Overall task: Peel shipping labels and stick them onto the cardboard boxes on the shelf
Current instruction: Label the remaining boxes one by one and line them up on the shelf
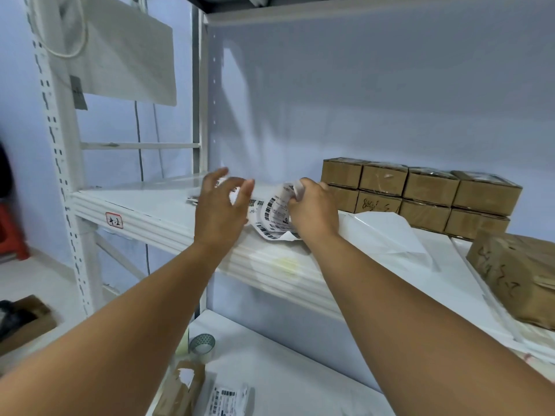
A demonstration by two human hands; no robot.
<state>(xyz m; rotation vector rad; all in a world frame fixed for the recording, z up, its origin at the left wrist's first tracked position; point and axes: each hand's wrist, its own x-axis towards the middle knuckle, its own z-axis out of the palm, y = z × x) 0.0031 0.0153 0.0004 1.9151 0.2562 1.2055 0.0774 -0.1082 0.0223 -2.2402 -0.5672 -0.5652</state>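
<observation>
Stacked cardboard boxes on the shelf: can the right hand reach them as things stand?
Probably yes: the right hand sits just left of the stacked boxes, nothing between them, though it grips the label strip.

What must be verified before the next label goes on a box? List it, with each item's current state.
1. Right hand grips the label strip: ok.
2. Left hand has hold of a label edge: not ok, its fingers are spread open.
3. A label peeled free of its backing: cannot tell.
4. Cardboard boxes stacked on the shelf, right of the hands: ok.
5. Box tops free of labels: cannot tell.
</observation>
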